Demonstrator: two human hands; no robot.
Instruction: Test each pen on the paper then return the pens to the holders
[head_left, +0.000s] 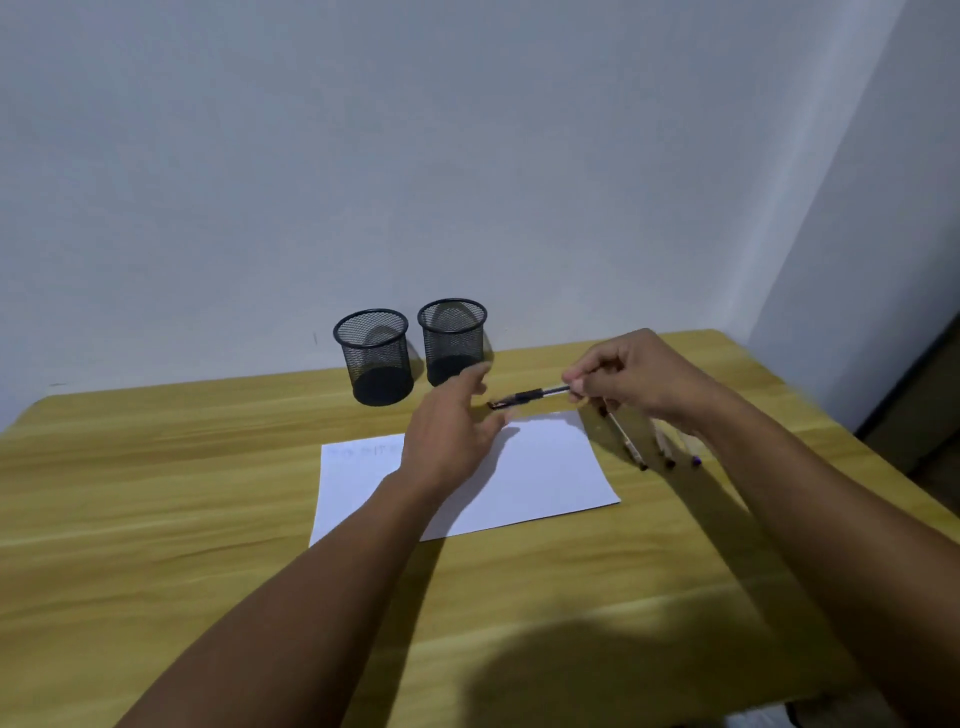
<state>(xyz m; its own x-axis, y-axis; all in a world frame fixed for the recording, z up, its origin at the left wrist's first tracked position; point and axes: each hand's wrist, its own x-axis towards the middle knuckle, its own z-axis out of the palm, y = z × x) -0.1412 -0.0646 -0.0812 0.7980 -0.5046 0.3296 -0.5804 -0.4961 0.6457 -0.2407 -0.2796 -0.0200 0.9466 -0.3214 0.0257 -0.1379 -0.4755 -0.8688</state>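
Wood-grain surface (156, 493): yellow-brown, set against a pale wall (467, 156)
Paper (545, 478): a white sheet lying flat near the middle of the surface, partly covered by the left forearm
Writing: faint marks along the far left edge of the paper, too pale and blurred to read
Left holder (375, 358): black wire mesh cup, upright at the far edge of the surface, with no pens in it
Right holder (451, 338): a matching mesh cup just beside the first, also holding no pens
Held pen (530, 397): lifted above the far edge of the paper, roughly level, with a black grip section and its dark end pointing left
Right hand (634, 374): fingers (576, 375) curled, pinching the pen's right end
Left hand (452, 421): above the paper, fingers (475, 371) spread and fairly straight, gripping nothing; the tips are close to the pen's dark end, and contact cannot be told
Loose pens (626, 444): lying on the surface just right of the paper, partly hidden by the right forearm; one tip looks purple
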